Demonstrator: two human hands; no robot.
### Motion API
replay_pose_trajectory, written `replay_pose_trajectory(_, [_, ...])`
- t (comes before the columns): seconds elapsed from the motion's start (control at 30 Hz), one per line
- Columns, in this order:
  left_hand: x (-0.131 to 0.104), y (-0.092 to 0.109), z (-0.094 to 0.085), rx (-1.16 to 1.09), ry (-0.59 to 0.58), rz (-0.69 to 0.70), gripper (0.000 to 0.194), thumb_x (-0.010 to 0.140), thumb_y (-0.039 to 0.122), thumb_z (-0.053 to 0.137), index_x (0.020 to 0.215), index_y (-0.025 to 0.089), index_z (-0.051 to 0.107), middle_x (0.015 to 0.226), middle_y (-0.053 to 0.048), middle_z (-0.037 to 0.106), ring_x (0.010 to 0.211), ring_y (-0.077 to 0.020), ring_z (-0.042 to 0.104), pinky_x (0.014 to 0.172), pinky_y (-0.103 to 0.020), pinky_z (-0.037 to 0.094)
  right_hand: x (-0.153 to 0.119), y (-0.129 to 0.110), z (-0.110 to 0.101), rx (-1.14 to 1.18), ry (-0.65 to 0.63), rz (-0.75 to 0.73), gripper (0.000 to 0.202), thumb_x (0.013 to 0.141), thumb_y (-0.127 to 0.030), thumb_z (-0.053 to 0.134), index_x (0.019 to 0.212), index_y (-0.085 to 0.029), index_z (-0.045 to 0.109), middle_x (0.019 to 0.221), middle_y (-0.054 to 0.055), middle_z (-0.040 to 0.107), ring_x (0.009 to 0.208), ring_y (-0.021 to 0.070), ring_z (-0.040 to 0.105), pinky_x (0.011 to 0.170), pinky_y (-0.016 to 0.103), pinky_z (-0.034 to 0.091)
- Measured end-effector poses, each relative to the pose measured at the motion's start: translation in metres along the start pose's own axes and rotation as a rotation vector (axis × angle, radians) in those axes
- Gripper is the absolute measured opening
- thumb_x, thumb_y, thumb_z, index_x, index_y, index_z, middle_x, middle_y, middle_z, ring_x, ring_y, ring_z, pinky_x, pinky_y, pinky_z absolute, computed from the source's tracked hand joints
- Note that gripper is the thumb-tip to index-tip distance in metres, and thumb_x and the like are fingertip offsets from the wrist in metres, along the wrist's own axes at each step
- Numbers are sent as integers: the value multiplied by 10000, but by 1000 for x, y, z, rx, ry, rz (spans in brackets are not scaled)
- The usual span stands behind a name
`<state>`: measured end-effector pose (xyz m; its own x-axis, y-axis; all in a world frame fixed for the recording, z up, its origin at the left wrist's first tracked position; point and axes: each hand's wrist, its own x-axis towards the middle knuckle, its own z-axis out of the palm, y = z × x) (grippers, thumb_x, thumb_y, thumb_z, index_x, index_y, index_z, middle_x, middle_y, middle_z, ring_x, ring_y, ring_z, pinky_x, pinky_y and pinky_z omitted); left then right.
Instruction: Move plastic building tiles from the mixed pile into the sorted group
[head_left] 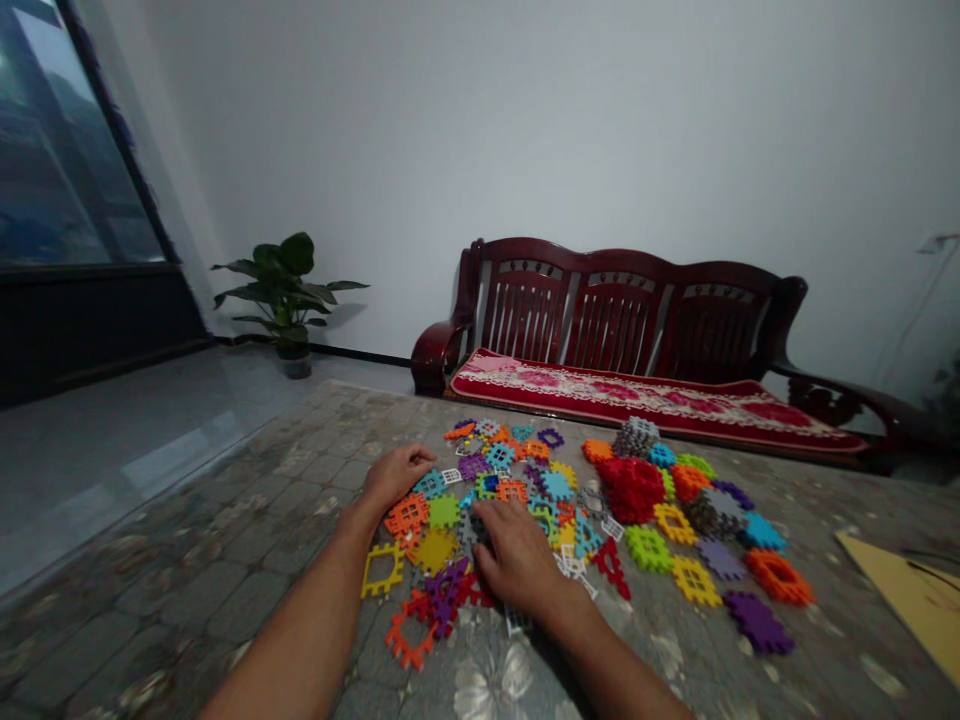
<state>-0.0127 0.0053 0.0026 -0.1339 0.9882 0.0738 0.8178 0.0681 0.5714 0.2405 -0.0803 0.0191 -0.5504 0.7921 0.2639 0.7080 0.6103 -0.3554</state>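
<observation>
We are looking across a pale, bare-walled room where a dark glazed window (52, 150) is filling the left side, a leafy potted plant (289, 290) is standing on the glossy grey floor in the corner, and a dark red wooden bench (622, 315) with slatted backs is sitting against the wall, carrying a red cushion (645, 395) patterned in cream and pink. In front of us a table (187, 560) is spreading wide, covered in a cloth printed like grey-brown paving stones, with a yellow-tan sheet (911, 595) lying at its right edge. Across the middle of the table a scatter of plastic interlocking tiles (697, 580) is lying, flat notched squares with lattice openings, in orange, yellow, green, teal, purple, grey and white, and a red clump (631, 488) of joined pieces is sitting among them. We are resting our left hand (397, 472) at the left edge of the scatter, fingers curled loosely inward and knuckles up, just beside a teal tile (431, 484) and an orange tile (407, 515); whether it is gripping anything we cannot tell. We are laying our right hand (517, 555) palm down over the pile's near middle, fingers narrowly spread and pressing on the tiles beneath, with a purple tile (448, 588) just beside its fingertips.
</observation>
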Motion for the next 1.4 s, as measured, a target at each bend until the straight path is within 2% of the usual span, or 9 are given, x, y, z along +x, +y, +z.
replay_pose_trajectory(0.43, [-2, 0, 2, -9, 22, -13, 267, 806, 349, 575, 984, 227, 731, 902, -12, 752, 800, -166, 664, 639, -221, 415, 5, 15, 12, 162, 73, 17, 635, 739, -159, 614, 1362, -193, 500, 1292, 94, 611, 1176, 241, 546, 1044, 369, 408])
replay_pose_trajectory(0.77, [-2, 1, 0, -10, 15, -35, 254, 801, 340, 580, 983, 238, 725, 901, -5, 754, 806, -170, 668, 640, -220, 414, 8, 37, -3, 128, 333, 15, 651, 742, -164, 632, 1367, -219, 457, 1196, 78, 628, 1089, 239, 558, 961, 388, 453])
replay_pose_trajectory(0.97, [2, -3, 2, -9, 7, -13, 275, 794, 366, 567, 979, 236, 723, 876, -10, 752, 793, -179, 667, 647, -227, 423, 12, 45, -29, 138, 457, 98, 633, 734, -171, 603, 1347, -218, 452, 1146, 70, 632, 1025, 223, 586, 919, 377, 475])
replay_pose_trajectory(1.17, [5, -6, 3, -14, -5, -9, 281, 790, 381, 562, 975, 240, 718, 868, -4, 756, 803, -185, 673, 638, -224, 425, 10, 64, -70, 217, 581, 187, 646, 753, -248, 619, 1366, -219, 418, 1134, 67, 629, 886, 198, 582, 837, 364, 499])
replay_pose_trajectory(1.27, [5, -6, 3, -8, 2, -17, 284, 780, 382, 566, 974, 243, 721, 883, -3, 758, 802, -188, 673, 652, -228, 434, 8, 85, -95, 241, 631, 233, 682, 748, -279, 631, 1384, -215, 393, 1147, 75, 622, 816, 178, 568, 783, 341, 502])
replay_pose_trajectory(1.4, [6, -6, 3, -21, 8, -17, 286, 768, 394, 572, 965, 253, 724, 871, 3, 757, 806, -194, 675, 663, -230, 441, 4, 131, -125, 204, 617, 268, 738, 728, -322, 652, 1403, -203, 377, 1123, 77, 626, 781, 170, 569, 747, 327, 500])
